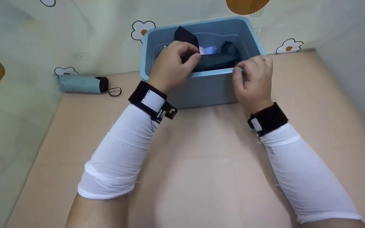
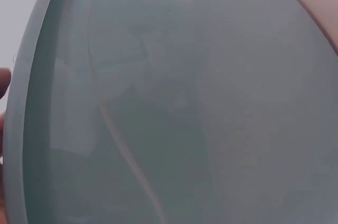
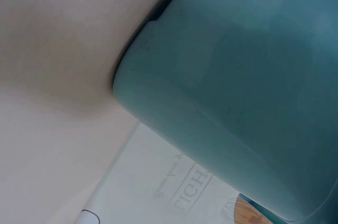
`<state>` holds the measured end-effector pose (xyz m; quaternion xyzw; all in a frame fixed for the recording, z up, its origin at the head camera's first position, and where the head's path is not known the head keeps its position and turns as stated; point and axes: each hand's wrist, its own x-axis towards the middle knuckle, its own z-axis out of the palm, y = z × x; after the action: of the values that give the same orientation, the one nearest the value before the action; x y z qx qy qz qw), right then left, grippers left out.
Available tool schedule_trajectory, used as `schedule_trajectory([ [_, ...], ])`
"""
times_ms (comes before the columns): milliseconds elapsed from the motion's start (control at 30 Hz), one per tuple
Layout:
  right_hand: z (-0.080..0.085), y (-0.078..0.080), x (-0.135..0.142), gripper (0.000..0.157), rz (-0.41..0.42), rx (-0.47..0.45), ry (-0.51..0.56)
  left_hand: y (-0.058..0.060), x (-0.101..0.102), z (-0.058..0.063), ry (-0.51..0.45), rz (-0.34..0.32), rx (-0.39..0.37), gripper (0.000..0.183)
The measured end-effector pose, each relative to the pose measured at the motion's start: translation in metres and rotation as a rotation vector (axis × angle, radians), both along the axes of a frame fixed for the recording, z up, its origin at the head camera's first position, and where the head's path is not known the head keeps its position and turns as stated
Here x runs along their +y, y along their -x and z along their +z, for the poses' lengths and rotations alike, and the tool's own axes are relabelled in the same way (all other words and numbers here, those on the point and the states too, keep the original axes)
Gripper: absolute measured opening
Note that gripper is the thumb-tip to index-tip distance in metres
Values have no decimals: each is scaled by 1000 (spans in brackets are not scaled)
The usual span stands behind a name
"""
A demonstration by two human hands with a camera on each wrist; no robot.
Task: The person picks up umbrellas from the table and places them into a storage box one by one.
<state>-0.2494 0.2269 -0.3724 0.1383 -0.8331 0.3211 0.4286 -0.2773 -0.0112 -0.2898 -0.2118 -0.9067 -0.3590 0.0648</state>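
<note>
A blue-grey plastic bin point(image 1: 201, 90) stands at the back of the table. Inside it lies a dark cloth item point(image 1: 215, 61), with a black pointed flap point(image 1: 186, 37) rising near its left end. My left hand point(image 1: 173, 63) reaches over the front rim, thumb and fingers curled about the dark cloth; part of that hold is hidden. At the front right corner, my right hand point(image 1: 257, 79) grips the bin's rim, its thumb against the outer wall. Both wrist views are mostly filled by the bin's outer wall point(image 2: 211, 102), also close up on the right point(image 3: 227, 76).
A folded teal umbrella point(image 1: 81, 84) with a black end and wrist loop lies at the table's back left. Small pink and lavender items point(image 1: 209, 50) show inside the bin. A flower-print curtain point(image 1: 106, 38) hangs right behind the peach table surface point(image 1: 201, 177).
</note>
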Motion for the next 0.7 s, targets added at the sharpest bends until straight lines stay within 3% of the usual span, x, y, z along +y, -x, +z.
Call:
schedule_trajectory([
  [133,0,0,0,39,-4,-3,2,-2,-1,-2,-22,50,74,26],
  [333,1,0,0,40,8,-6,-1,-6,-7,-6,50,186,169,28],
  [500,1,-1,-1,40,5,-21,-10,-5,-18,-10,98,270,159,31],
  [700,0,0,1,40,4,-13,0,1,-38,-11,137,323,75,39],
])
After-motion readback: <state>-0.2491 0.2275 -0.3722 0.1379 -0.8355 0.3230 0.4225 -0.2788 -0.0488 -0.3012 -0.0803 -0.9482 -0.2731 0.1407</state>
